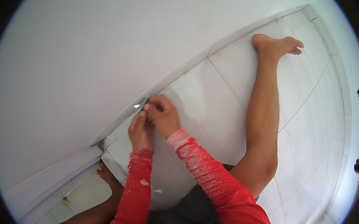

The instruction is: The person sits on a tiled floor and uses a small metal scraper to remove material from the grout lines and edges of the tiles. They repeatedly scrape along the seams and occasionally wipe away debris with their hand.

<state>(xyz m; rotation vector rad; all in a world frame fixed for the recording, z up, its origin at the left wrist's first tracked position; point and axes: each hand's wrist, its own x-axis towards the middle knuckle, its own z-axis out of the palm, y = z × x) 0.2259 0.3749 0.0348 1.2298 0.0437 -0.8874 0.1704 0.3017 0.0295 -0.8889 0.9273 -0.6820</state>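
Note:
Close together beside the skirting tiles (165,87), both my hands have their fingertips on a small, thin object (144,102) with a shiny part. It looks like a metal blade or strip, but its kind cannot be told. My left hand (141,129) is on its near side, fingers bent towards it. My right hand (163,115) comes from the right, with thumb and index finger pinched at the object's upper end. The fingers hide much of it and are slightly blurred. Red sleeves with white dust cover both forearms.
A white wall (86,61) rises behind the skirting. My legs are spread on the tiled floor (200,88), the right one (263,102) stretched towards the wall. A door frame (59,178) stands at lower left, near my left foot (105,172). Dirt marks the wall's corner.

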